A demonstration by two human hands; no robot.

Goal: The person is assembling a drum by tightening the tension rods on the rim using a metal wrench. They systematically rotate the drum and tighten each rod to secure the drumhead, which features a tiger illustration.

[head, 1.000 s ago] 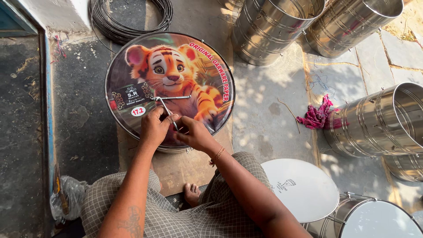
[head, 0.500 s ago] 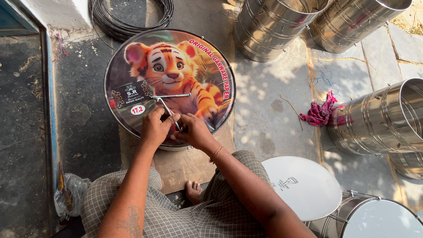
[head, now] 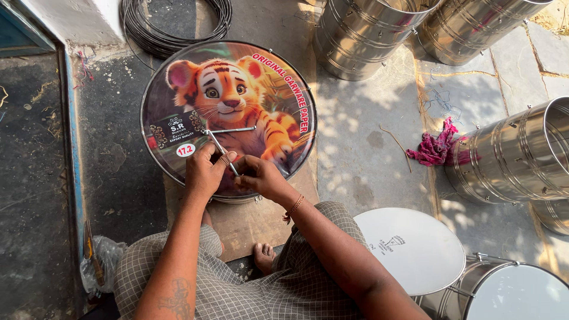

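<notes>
Both hands are working at the near rim of a drum with a cartoon tiger cub printed on its head; it is lying flat, head up, on a brown board just past the person's bare foot, so the rim is sitting in easy reach. Left hand is closing its fingers around the shaft of a thin metal T-handled key, whose crossbar is lying over the tiger print, shaft running down toward the near rim. Right hand is pinching together on the low end of that shaft, apparently steadying the tip at the rim; can't tell what the tip is seated on, hands are covering it. Two-handed hold looks like one hand guiding, the other turning. A coil of black wire is lying on the ground at the far edge, touching nothing. Steel drum shells are standing at far right, another shell is lying on its side at right with a pink rag just beside it. Near right, a plain white drum head is overlapping a finished white-headed drum.
</notes>
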